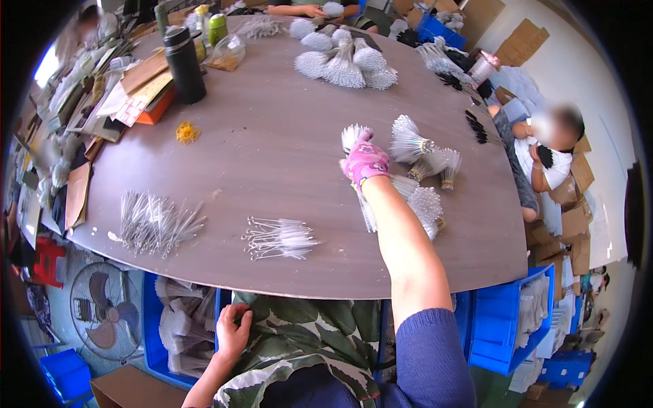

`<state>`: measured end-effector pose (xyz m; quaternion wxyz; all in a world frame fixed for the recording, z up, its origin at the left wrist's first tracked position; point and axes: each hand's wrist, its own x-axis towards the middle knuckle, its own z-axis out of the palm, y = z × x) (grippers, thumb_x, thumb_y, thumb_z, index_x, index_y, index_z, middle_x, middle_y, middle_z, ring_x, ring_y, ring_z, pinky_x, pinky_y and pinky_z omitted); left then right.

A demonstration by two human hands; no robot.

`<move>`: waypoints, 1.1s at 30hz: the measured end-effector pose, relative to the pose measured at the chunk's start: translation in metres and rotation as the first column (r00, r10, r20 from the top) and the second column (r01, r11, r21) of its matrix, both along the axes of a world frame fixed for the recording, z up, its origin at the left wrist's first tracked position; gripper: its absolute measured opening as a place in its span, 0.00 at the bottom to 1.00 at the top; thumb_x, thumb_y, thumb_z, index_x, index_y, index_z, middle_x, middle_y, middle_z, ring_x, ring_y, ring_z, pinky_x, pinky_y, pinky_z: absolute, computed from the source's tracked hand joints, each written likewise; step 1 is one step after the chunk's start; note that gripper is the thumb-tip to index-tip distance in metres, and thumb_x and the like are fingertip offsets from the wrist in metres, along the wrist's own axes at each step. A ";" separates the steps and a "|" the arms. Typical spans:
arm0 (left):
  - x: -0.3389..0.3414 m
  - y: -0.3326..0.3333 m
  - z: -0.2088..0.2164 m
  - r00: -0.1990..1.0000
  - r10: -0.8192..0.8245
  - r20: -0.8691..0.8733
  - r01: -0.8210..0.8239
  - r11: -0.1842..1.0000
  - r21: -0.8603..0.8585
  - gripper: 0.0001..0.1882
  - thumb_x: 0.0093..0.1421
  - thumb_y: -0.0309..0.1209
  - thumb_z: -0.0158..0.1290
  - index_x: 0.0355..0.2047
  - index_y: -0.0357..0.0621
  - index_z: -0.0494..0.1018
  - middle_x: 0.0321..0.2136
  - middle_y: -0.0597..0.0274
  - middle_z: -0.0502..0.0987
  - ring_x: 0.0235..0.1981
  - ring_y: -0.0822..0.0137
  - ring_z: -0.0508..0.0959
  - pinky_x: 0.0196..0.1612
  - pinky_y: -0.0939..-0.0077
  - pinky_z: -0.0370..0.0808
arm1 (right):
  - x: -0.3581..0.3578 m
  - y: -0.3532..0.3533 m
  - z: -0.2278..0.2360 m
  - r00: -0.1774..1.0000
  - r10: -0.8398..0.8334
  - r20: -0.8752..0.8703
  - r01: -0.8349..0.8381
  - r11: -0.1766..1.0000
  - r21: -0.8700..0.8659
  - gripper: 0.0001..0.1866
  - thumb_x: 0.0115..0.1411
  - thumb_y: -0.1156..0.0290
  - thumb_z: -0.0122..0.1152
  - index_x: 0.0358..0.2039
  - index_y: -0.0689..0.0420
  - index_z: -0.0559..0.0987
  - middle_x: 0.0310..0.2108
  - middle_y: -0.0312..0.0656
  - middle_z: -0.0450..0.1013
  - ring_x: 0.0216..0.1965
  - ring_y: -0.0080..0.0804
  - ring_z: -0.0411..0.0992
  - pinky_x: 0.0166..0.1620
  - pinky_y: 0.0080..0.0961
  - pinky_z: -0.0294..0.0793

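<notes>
My right hand (367, 162), in a pink patterned glove, reaches out over the brown table (272, 156). Its fingers are closed on a bundle of thin white-bristled brushes (352, 136), whose tips stick out beyond the glove. Tied bundles of brushes (410, 139) lie just right of it, and more bundles (425, 207) lie beside my forearm, which partly covers them. My left hand (233, 331) is bare and low by the table's near edge, fingers curled in; whatever they hold, if anything, is hidden. Loose wire brushes with looped ends (279, 238) lie nearer me, with a larger loose pile (156, 221) to their left.
A dark bottle (183, 64), papers (139, 95) and yellow rubber bands (188, 132) occupy the left side. A big heap of bundles (347, 61) sits at the far side, near another person's hands (316, 11). Another person (544, 156) sits at right. Blue crates (510, 319) and a fan (105, 311) stand below.
</notes>
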<state>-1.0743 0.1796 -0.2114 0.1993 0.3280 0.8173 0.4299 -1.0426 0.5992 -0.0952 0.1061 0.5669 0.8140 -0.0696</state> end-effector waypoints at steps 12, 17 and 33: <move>-0.001 0.025 0.015 0.763 -0.321 0.561 0.264 0.947 0.183 0.11 0.57 0.30 0.52 0.38 0.39 0.73 0.31 0.62 0.75 0.33 0.72 0.74 0.38 0.78 0.71 | 0.089 -0.096 0.053 0.503 -0.280 -0.818 -0.463 0.712 -0.528 0.17 0.51 0.70 0.60 0.41 0.62 0.74 0.31 0.39 0.74 0.34 0.25 0.71 0.38 0.23 0.71; -0.005 0.040 0.024 0.208 -0.534 0.819 0.294 0.833 0.468 0.33 0.56 0.45 0.53 0.54 0.35 0.59 0.49 0.55 0.67 0.50 0.66 0.67 0.55 0.72 0.60 | 0.123 -0.236 -0.008 0.403 -0.478 -0.781 -0.522 0.580 -0.625 0.26 0.53 0.76 0.58 0.52 0.65 0.62 0.42 0.43 0.70 0.40 0.25 0.70 0.41 0.23 0.70; -0.005 0.051 -0.009 0.527 -0.552 0.646 0.204 0.820 0.535 0.25 0.46 0.28 0.64 0.45 0.42 0.70 0.40 0.69 0.74 0.43 0.76 0.70 0.50 0.77 0.65 | 0.066 -0.218 -0.039 0.635 -0.001 -0.773 -0.483 0.780 -0.397 0.09 0.58 0.73 0.50 0.39 0.61 0.74 0.21 0.35 0.69 0.21 0.19 0.66 0.27 0.18 0.66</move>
